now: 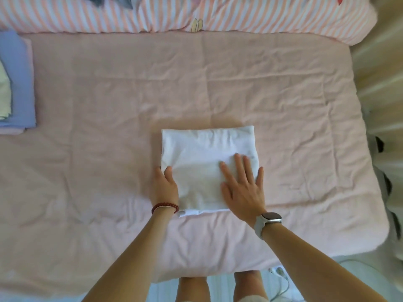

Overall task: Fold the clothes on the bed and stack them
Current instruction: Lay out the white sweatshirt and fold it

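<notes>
1. White folded garment point(207, 166): lying flat as a compact rectangle near the middle of the pink bed sheet point(109, 171), toward the near edge. Folding appears complete or nearly so; judged to be at the smoothing stage before transfer to the stack.
2. Right hand point(242, 188): fingers straight and spread, palm pressed flat on the right half of the garment. Holding nothing; likely placed so to flatten the layers and keep the fold from springing open.
3. Left hand point(166, 186): set against the garment's left edge, thumb on top of the cloth, remaining fingers hidden at or under the edge. Appears to be pinching that edge, probably to square it or to prepare a lift; full grip cannot be confirmed.
4. Stack of folded clothes point(19, 83): at the far left of the bed, well apart from the garment; lilac piece with a pale cream piece on top, partly cut off by the frame. Judged to be the destination.
5. Striped duvet point(239, 16): bunched along the far side, with dark unfolded items point(115, 1) partly visible on it; more folding likely remains.
6. Wrist items: bead bracelet point(165, 207) on the left wrist, watch point(269, 221) on the right.
7. Markings: small white tag point(182, 214) at the garment's near left corner, no text legible. No brand or writing readable anywhere.
</notes>
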`<state>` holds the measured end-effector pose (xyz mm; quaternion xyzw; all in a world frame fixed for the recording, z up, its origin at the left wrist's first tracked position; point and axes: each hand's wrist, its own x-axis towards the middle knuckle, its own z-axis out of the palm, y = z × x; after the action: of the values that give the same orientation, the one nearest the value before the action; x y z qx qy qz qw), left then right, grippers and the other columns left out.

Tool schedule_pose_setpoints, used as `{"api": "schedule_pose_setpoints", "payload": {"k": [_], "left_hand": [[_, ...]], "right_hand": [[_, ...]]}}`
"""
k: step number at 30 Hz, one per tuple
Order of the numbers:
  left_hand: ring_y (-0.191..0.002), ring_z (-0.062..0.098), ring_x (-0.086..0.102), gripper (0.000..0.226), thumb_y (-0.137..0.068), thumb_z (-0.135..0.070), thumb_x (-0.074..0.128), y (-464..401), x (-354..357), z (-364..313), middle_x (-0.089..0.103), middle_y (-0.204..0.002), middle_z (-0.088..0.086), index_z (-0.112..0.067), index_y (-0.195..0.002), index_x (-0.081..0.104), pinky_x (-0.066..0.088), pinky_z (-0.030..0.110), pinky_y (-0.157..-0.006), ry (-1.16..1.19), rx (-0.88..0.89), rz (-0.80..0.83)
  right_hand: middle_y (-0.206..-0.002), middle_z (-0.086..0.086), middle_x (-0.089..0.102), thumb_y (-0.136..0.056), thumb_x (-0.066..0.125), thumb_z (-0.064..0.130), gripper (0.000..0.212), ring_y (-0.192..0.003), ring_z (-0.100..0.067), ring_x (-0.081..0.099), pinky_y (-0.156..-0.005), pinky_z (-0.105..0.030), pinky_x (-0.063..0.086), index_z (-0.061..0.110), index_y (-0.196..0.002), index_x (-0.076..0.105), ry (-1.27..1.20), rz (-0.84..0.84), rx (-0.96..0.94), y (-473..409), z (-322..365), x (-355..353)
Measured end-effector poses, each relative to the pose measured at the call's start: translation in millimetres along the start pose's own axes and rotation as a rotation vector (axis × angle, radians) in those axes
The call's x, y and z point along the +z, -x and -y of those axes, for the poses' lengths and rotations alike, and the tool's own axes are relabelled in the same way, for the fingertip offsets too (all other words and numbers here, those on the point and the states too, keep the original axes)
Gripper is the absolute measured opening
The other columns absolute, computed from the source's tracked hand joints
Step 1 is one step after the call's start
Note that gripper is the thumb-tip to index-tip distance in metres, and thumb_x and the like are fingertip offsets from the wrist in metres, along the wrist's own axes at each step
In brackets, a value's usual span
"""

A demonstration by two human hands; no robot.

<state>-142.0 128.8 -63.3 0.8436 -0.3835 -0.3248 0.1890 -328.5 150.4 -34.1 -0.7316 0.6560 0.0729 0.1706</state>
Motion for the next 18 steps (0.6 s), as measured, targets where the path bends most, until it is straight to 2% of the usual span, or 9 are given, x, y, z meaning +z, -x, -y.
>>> {"api": "schedule_pose_setpoints", "payload": {"k": [2,4,7,8,10,12,13,15,18], "left_hand": [[-0.087,0.041,0.055,0.029,-0.098,-0.021,0.04,-3,2,8,0.06,-0.092,0.026,0.005,-0.102,0.051,0.028,0.031,-0.063,-0.067,0.02,-0.003],[-0.086,0.041,0.057,0.028,-0.097,-0.023,0.043,-7,5,12,0.061,-0.091,0.025,0.002,-0.104,0.05,0.03,0.033,-0.061,-0.113,0.04,0.009],[-0.096,0.039,0.057,0.033,-0.089,-0.021,0.055,-7,-2,3,0.06,-0.105,0.018,-0.001,-0.114,0.048,0.04,0.037,-0.069,-0.114,0.086,-0.046],[-0.103,0.039,0.055,0.039,-0.085,-0.017,0.059,-5,-6,0,0.057,-0.113,0.019,0.0,-0.118,0.048,0.041,0.041,-0.075,-0.139,0.169,-0.098],[-0.113,0.042,0.05,0.049,-0.08,-0.017,0.06,0,-11,-7,0.052,-0.124,0.021,-0.001,-0.124,0.048,0.041,0.048,-0.085,-0.254,0.449,-0.193],[-0.122,0.041,0.046,0.052,-0.082,-0.023,0.051,0,-9,-17,0.048,-0.135,0.019,-0.008,-0.131,0.046,0.038,0.053,-0.094,-0.417,0.741,-0.165],[-0.127,0.04,0.043,0.053,-0.084,-0.027,0.047,-2,-4,-24,0.045,-0.14,0.017,-0.011,-0.134,0.045,0.035,0.056,-0.098,-0.495,0.815,-0.116],[-0.132,0.041,0.035,0.055,-0.087,-0.033,0.038,-10,8,-34,0.038,-0.145,0.016,-0.013,-0.138,0.042,0.029,0.06,-0.102,-0.607,0.805,-0.002],[-0.138,0.041,0.022,0.058,-0.09,-0.039,0.033,-27,25,-33,0.028,-0.151,0.013,-0.017,-0.144,0.031,0.016,0.061,-0.108,-0.677,0.709,0.096]], "right_hand": [[-0.147,-0.016,0.034,-0.089,0.035,0.038,0.051,-0.134,-0.037,0.034,-0.099,-0.064,0.029,0.025,-0.138,0.044,0.101,0.072,-0.029,-4,-9,10],[-0.145,-0.016,0.038,-0.088,0.033,0.04,0.053,-0.133,-0.036,0.037,-0.098,-0.065,0.03,0.025,-0.136,0.047,0.114,0.104,-0.018,-11,-12,17],[-0.147,-0.016,0.035,-0.088,0.034,0.039,0.052,-0.135,-0.036,0.034,-0.1,-0.066,0.026,0.024,-0.137,0.046,0.099,0.099,-0.009,-14,-9,21],[-0.147,-0.016,0.034,-0.089,0.034,0.039,0.052,-0.135,-0.036,0.033,-0.1,-0.067,0.025,0.024,-0.137,0.046,0.086,0.08,-0.024,-12,-10,19],[-0.146,-0.018,0.036,-0.088,0.034,0.037,0.052,-0.134,-0.038,0.034,-0.097,-0.07,0.025,0.021,-0.136,0.047,0.055,0.011,-0.061,-11,-13,11],[-0.145,-0.019,0.037,-0.088,0.034,0.031,0.052,-0.133,-0.038,0.035,-0.097,-0.071,0.022,0.019,-0.136,0.047,0.044,-0.094,-0.069,-18,-17,0],[-0.146,-0.019,0.036,-0.088,0.034,0.03,0.052,-0.134,-0.037,0.034,-0.099,-0.07,0.021,0.02,-0.138,0.044,0.043,-0.132,-0.055,-27,-19,-5],[-0.15,-0.017,0.029,-0.092,0.032,0.031,0.051,-0.139,-0.035,0.026,-0.104,-0.067,0.016,0.024,-0.143,0.035,0.057,-0.146,-0.031,-46,-23,-9],[-0.157,-0.008,0.01,-0.097,0.027,0.039,0.051,-0.144,-0.032,0.004,-0.11,-0.06,0.002,0.035,-0.147,0.015,0.06,-0.058,0.015,-74,-34,2]]}}
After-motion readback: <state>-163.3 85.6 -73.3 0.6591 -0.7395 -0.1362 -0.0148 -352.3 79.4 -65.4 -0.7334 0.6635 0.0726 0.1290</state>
